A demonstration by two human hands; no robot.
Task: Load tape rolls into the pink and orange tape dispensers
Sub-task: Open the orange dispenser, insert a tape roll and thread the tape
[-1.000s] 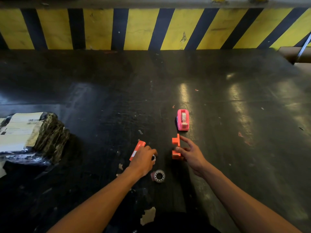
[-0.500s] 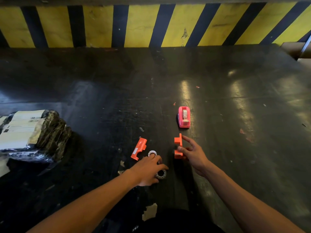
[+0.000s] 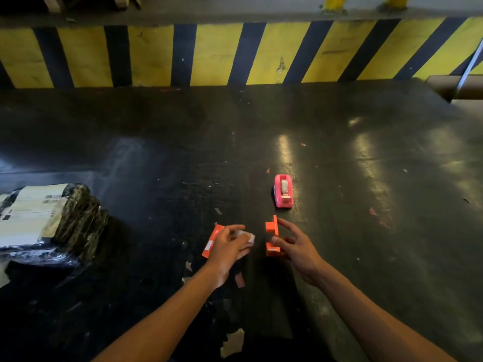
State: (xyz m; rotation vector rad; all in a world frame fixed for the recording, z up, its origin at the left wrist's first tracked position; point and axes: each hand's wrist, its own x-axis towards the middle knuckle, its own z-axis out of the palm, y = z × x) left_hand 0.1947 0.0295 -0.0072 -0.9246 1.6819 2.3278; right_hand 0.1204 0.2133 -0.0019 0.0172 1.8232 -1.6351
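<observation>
A pink tape dispenser (image 3: pixel 283 191) with a roll inside stands upright on the dark floor. Just below it, one orange dispenser half (image 3: pixel 271 236) stands on edge, and my right hand (image 3: pixel 296 246) pinches it between thumb and fingers. The other orange half (image 3: pixel 211 241) lies flat to the left, partly hidden behind my left hand (image 3: pixel 230 248). My left hand is raised off the floor and holds a small tape roll (image 3: pixel 247 236) in its fingertips, close to the standing half.
A parcel wrapped in black plastic with white labels (image 3: pixel 44 223) lies at the left. A yellow and black striped wall (image 3: pixel 235 56) closes the far side. Scraps of tape and paper (image 3: pixel 234 343) litter the floor near me.
My left hand picked a tape roll up from the floor and lifted it up towards the orange half. My right hand closed its thumb and fingers on that half.
</observation>
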